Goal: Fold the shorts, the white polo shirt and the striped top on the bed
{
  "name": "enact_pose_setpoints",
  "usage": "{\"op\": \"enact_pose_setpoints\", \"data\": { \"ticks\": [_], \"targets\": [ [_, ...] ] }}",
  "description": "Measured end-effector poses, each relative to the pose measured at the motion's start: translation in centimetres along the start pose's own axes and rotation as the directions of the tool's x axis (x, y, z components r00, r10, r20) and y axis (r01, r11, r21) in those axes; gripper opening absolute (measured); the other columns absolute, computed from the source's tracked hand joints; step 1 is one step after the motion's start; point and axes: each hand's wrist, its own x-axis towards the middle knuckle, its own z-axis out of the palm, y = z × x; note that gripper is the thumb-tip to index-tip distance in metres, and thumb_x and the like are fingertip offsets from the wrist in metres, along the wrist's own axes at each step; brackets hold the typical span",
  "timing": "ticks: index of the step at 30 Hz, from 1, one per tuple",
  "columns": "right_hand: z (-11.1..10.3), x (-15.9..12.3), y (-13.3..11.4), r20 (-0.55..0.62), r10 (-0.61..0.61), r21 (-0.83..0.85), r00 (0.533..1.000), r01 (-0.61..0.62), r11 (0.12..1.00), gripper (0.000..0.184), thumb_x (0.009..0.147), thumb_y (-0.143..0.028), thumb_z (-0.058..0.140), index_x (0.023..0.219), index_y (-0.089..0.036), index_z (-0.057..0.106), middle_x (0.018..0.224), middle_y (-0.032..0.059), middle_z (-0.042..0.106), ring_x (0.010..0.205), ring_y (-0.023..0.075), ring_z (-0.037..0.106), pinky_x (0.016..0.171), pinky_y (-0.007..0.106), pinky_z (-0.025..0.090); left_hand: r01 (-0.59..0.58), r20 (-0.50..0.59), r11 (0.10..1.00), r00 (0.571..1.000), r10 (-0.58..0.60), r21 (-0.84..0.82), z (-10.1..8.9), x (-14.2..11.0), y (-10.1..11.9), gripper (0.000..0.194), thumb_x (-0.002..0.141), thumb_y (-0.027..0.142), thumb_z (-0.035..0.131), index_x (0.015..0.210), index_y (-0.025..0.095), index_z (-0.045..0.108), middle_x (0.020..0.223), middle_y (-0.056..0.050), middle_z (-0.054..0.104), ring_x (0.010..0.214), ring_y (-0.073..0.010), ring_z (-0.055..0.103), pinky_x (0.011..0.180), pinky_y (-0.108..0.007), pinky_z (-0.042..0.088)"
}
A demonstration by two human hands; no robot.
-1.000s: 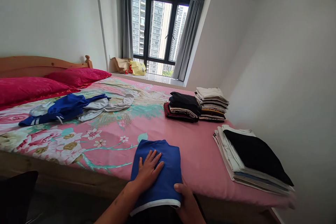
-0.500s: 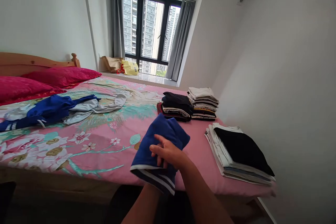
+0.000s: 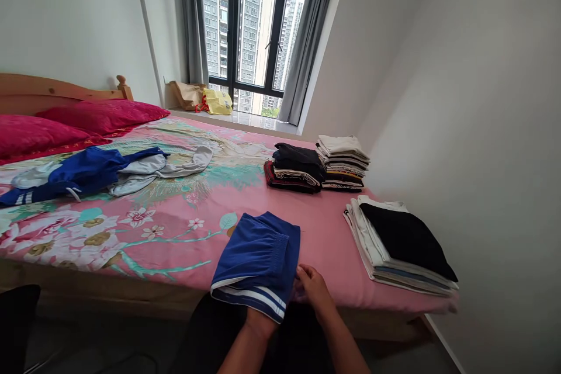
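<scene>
Folded blue shorts (image 3: 256,248) with white stripes along the hem and a gathered waistband lie at the bed's front edge. My left hand (image 3: 260,322) reaches up under the striped hem. Its fingers are covered by the cloth, so their shape is hidden. At the right side of the shorts, my right hand (image 3: 313,286) has thumb and fingertips closed on the edge of the fabric. To the left, a crumpled blue and grey garment heap (image 3: 96,172) rests on the flowered bedsheet (image 3: 175,251).
A folded pile with black cloth on top (image 3: 407,239) sits at the bed's right corner. Behind it stand a dark clothes stack (image 3: 298,166) and a white-topped stack (image 3: 344,158). Red pillows (image 3: 100,117) lie far left. Bags (image 3: 217,101) rest on the windowsill.
My right hand has come off the top of the shorts and moved down to their right edge. The shorts now lie flatter and lower, with the waistband showing.
</scene>
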Motion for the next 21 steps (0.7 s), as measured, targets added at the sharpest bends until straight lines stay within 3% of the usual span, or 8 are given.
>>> {"op": "enact_pose_setpoints", "data": {
  "ticks": [4,8,11,14,16,17,19,21],
  "targets": [
    [-0.3,0.1,-0.7,0.188,0.154,-0.125,0.970,-0.132,0.983,0.054,0.070,-0.066,0.058,0.084,-0.014,0.063,0.070,0.0075,0.065,0.054,0.0165,0.061,0.051,0.030,0.050,0.075,0.044,0.879,0.997,-0.062,-0.470,0.0,-1.6,-1.0,0.056,0.085,0.056,0.024,0.122,0.027,0.055,0.136,-0.002,0.053,0.128,-0.0239,0.045,0.106,-0.050,0.033],
    [1.1,0.2,-1.3,0.324,0.227,0.058,0.918,-0.259,0.964,0.062,0.071,-0.070,0.055,0.093,-0.012,0.063,0.075,0.0101,0.069,0.065,0.0213,0.066,0.062,0.036,0.053,0.139,0.014,0.735,0.985,-0.173,-0.664,0.7,-3.2,-0.7,0.042,0.087,0.038,0.028,0.109,0.027,0.062,0.123,-0.002,0.063,0.120,-0.0206,0.053,0.105,-0.046,0.035],
    [2.9,0.5,-1.2,0.345,0.138,0.249,0.928,-0.233,0.940,0.063,0.072,-0.063,0.061,0.108,-0.012,0.060,0.088,0.0120,0.071,0.079,0.0238,0.068,0.073,0.039,0.053,0.231,0.012,0.694,0.952,-0.305,-0.682,1.5,-4.9,-0.9,0.037,0.086,0.034,0.034,0.099,0.023,0.066,0.117,-0.004,0.066,0.111,-0.0208,0.060,0.096,-0.040,0.044],
    [4.2,0.8,-0.5,0.270,0.038,0.303,0.962,-0.122,0.945,0.066,0.069,-0.052,0.070,0.118,-0.011,0.056,0.099,0.0123,0.070,0.090,0.0244,0.067,0.082,0.039,0.052,0.475,0.102,0.740,0.866,-0.490,-0.477,1.7,-6.6,-1.2,0.040,0.084,0.046,0.042,0.094,0.017,0.068,0.101,-0.011,0.071,0.079,-0.0203,0.069,0.067,-0.031,0.051],
    [4.5,0.9,0.1,0.224,0.017,0.275,0.974,-0.079,0.958,0.068,0.066,-0.045,0.075,0.121,-0.011,0.054,0.104,0.0120,0.069,0.095,0.0246,0.066,0.085,0.039,0.051,0.498,0.094,0.826,0.866,-0.492,-0.264,1.2,-7.0,-0.3,0.048,0.079,0.055,0.051,0.090,0.012,0.068,0.084,-0.013,0.071,0.058,-0.0188,0.066,0.053,-0.028,0.046],
    [4.5,0.9,0.3,0.216,0.002,0.263,0.976,-0.060,0.963,0.069,0.065,-0.042,0.077,0.122,-0.012,0.053,0.106,0.0118,0.069,0.097,0.0248,0.065,0.087,0.039,0.051,0.421,0.034,0.891,0.906,-0.422,-0.167,0.8,-6.8,0.7,0.050,0.076,0.057,0.055,0.089,0.011,0.068,0.080,-0.013,0.071,0.056,-0.0188,0.065,0.051,-0.028,0.045],
    [4.3,0.9,0.6,0.223,-0.025,0.251,0.975,-0.032,0.967,0.070,0.064,-0.038,0.078,0.123,-0.012,0.051,0.108,0.0119,0.068,0.099,0.0257,0.065,0.089,0.040,0.050,0.166,-0.158,0.983,0.975,-0.153,0.073,-0.5,-5.5,3.7,0.048,0.075,0.057,0.057,0.089,0.013,0.067,0.081,-0.011,0.071,0.068,-0.0207,0.067,0.059,-0.029,0.048],
    [4.2,0.8,0.7,0.245,-0.035,0.254,0.969,-0.029,0.967,0.071,0.064,-0.036,0.078,0.125,-0.012,0.050,0.108,0.0120,0.068,0.099,0.0266,0.065,0.089,0.041,0.050,-0.022,-0.282,0.926,0.949,0.138,0.378,-2.1,-3.3,7.2,0.044,0.079,0.054,0.052,0.092,0.015,0.068,0.092,-0.009,0.072,0.089,-0.0225,0.066,0.078,-0.033,0.050]
  ]
}}
